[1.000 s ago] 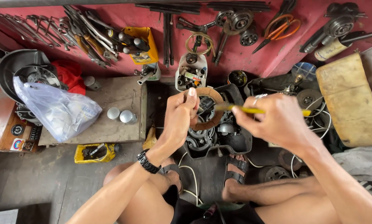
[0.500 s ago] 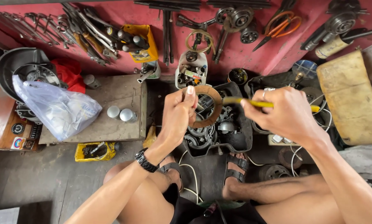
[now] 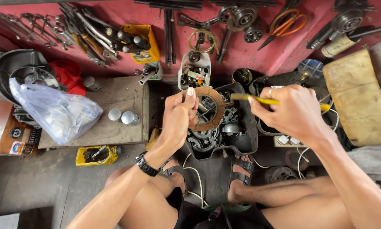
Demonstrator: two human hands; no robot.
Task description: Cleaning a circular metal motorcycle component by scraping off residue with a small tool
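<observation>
Red-painted wall hung with tools backs a grey concrete floor (image 3: 37, 186); left hand (image 3: 179, 116) pinches a flat brown friction ring (image 3: 213, 111), right hand (image 3: 294, 112) grips a yellow-handled tool (image 3: 262, 100)

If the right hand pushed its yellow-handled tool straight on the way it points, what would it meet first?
Most likely the brown ring-shaped disc pinched in the left hand; the right hand's yellow-handled tool aims at it, though depth is unclear.

Head camera, looking steeply down, close
</observation>
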